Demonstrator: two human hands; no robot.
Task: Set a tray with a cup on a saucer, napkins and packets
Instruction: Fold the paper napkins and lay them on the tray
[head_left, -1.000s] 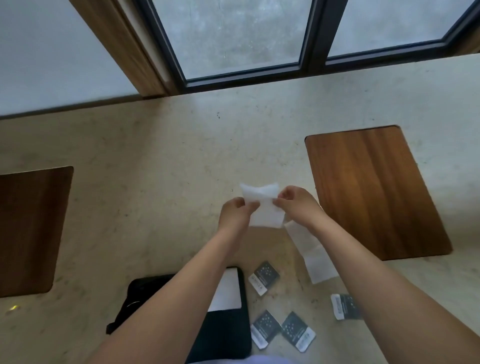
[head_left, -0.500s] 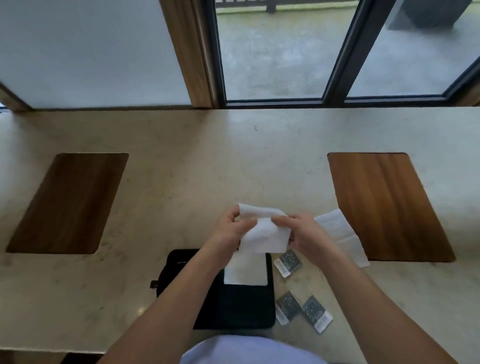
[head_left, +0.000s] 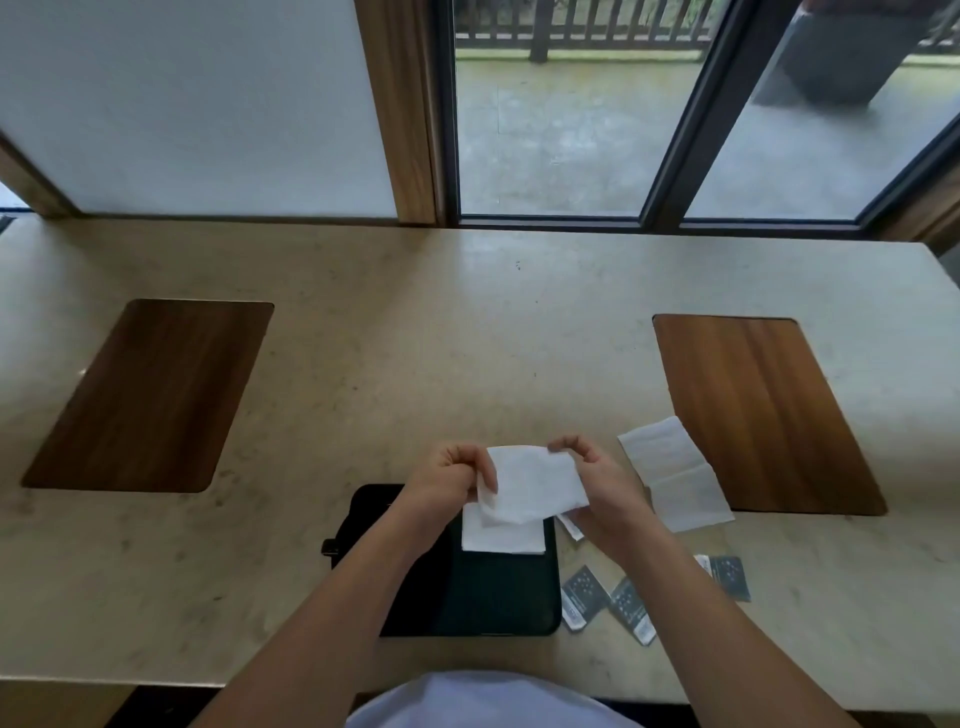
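Note:
Both hands hold a white napkin (head_left: 530, 483) just above the black tray (head_left: 467, 592). My left hand (head_left: 449, 475) pinches its left edge and my right hand (head_left: 597, 480) grips its right edge. A second folded white napkin (head_left: 501, 535) lies flat on the tray's far right part. Another unfolded napkin (head_left: 675, 473) lies on the counter to the right. Several dark grey packets (head_left: 584, 597) lie on the counter beside the tray's right edge, one (head_left: 730, 577) further right. No cup or saucer is in view.
The beige stone counter (head_left: 415, 364) has two inset wooden panels, one at the left (head_left: 150, 395) and one at the right (head_left: 763, 410). Windows and a wooden post stand behind the counter's far edge.
The view has tilted up and pulled back. My hands have brought the napkin nearer to me, over the tray, and it hangs more folded than before.

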